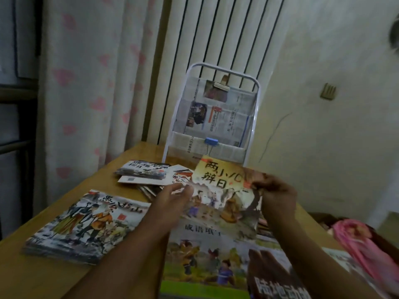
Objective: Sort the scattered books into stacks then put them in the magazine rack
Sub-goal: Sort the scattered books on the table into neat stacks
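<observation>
Both hands hold one thin book (224,190) above the table (121,160). Right hand (277,196) pinches its right edge, fingers curled. Left hand (172,198) supports the left edge; fingers look fairly straight, grip unclear. Nearest stack (86,225) lies left of the held book, closer to the left hand. Magazine rack (212,117) stands straight ahead, beyond the book. Loose books (146,171) are still scattered, so sorting appears unfinished.

Book (224,190) pinched between the fingers (262,183): yellow-orange cover, black characters, painted figures. Stack (86,225) left of fingers: grey-white ink-style cover. Rack (212,117) beyond fingertips: white frame, newsprint lining, blue clip (211,141). Curtain (90,83): white, pink hearts.
</observation>
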